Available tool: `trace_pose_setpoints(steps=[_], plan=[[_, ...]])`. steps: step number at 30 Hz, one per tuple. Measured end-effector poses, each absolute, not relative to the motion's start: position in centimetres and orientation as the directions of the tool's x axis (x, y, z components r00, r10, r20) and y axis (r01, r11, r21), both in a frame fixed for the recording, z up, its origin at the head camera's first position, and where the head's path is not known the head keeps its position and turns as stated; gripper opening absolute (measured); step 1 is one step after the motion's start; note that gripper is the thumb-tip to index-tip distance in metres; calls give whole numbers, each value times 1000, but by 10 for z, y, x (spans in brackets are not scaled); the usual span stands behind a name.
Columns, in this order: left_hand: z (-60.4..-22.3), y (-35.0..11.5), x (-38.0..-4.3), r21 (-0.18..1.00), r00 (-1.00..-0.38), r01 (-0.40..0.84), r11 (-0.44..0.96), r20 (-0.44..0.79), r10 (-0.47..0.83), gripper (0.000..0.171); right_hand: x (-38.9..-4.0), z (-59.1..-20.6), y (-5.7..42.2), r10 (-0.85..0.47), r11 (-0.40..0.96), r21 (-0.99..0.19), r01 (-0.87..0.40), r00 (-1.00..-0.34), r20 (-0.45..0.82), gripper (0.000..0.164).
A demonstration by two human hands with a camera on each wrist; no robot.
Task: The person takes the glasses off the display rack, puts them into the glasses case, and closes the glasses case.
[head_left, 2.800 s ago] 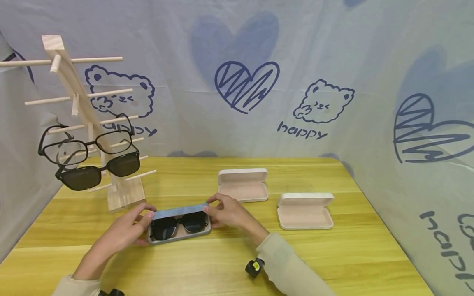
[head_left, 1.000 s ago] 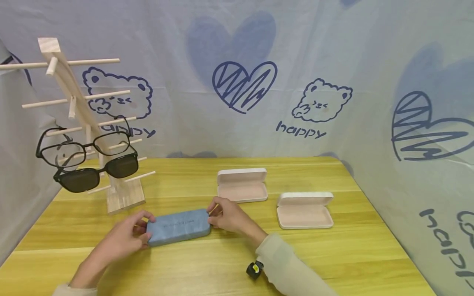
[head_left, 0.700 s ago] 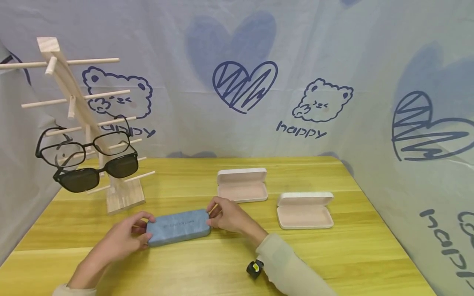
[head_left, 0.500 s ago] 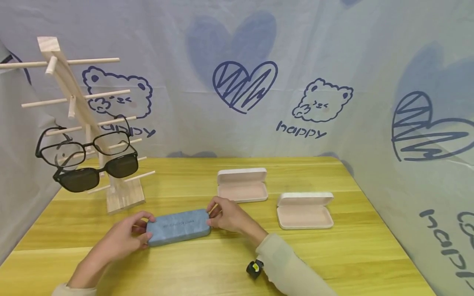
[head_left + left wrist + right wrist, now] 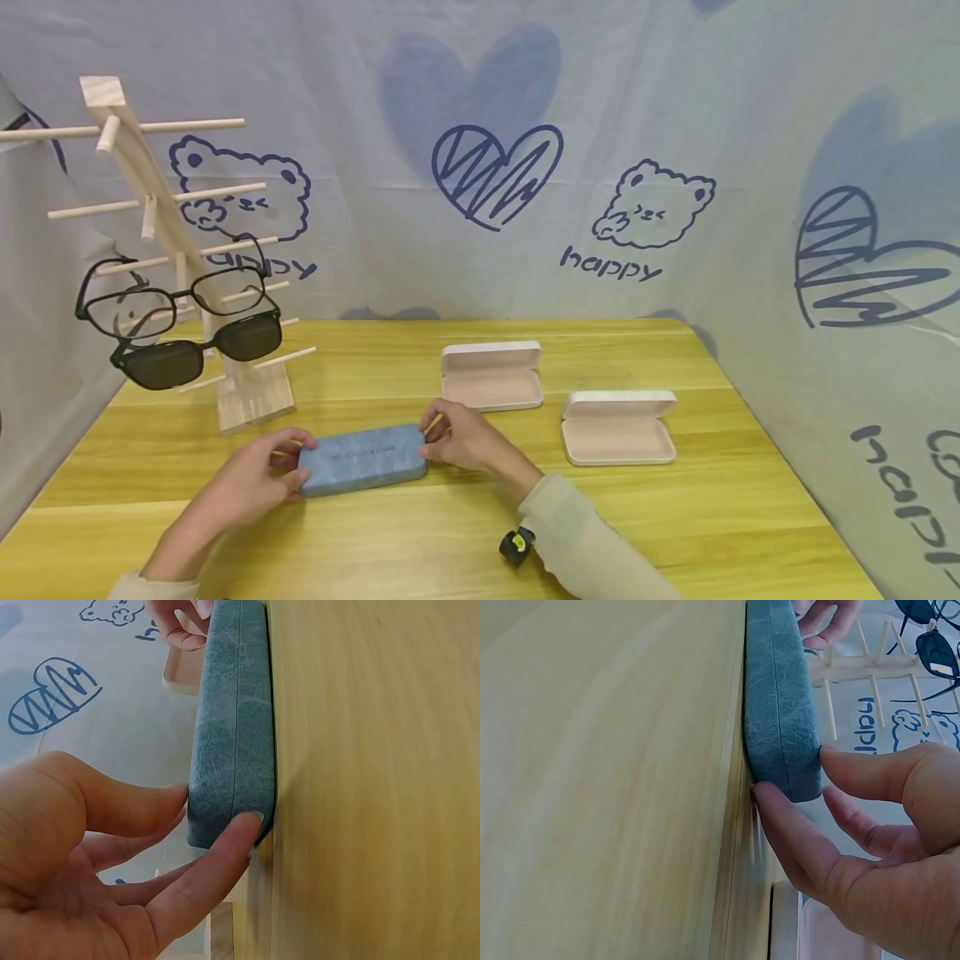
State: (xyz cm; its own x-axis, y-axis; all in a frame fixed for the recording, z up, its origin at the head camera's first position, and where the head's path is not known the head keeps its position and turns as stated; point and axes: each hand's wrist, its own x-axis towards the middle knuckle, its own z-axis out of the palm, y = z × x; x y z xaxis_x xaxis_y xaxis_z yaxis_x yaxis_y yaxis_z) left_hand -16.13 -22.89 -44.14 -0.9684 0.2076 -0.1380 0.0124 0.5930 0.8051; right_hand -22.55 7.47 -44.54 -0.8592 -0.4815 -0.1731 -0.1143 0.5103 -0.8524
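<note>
A closed blue glasses case (image 5: 362, 459) lies flat on the yellow wooden table (image 5: 697, 525), near the front. My left hand (image 5: 291, 468) holds its left end, and in the left wrist view its fingers (image 5: 225, 855) pinch that rounded end of the case (image 5: 232, 727). At the other end my right hand (image 5: 432, 439) does the same. The right wrist view shows its fingers (image 5: 862, 769) above and below the end of the case (image 5: 780, 697). What is inside the case is hidden.
A wooden rack (image 5: 161, 225) stands at the back left with clear glasses (image 5: 168, 300) and dark sunglasses (image 5: 198, 350) hung on its pegs. Two open pink cases (image 5: 491, 379) (image 5: 618, 429) lie to the right of my hands. Printed cloth walls the table in.
At 2.8 s ago the blue case stood open with sunglasses in it; its lid is now down. Over the last second both hands have stayed at its ends.
</note>
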Motion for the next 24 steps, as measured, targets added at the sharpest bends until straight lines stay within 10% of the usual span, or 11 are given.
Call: trace_pose_setpoints(steps=[24], plan=[[-442, -225, -164, 775, -976, 53, 630, -93, 196, 30, -223, -449, 71, -441, 514, -852, -101, -883, -161, 22]])
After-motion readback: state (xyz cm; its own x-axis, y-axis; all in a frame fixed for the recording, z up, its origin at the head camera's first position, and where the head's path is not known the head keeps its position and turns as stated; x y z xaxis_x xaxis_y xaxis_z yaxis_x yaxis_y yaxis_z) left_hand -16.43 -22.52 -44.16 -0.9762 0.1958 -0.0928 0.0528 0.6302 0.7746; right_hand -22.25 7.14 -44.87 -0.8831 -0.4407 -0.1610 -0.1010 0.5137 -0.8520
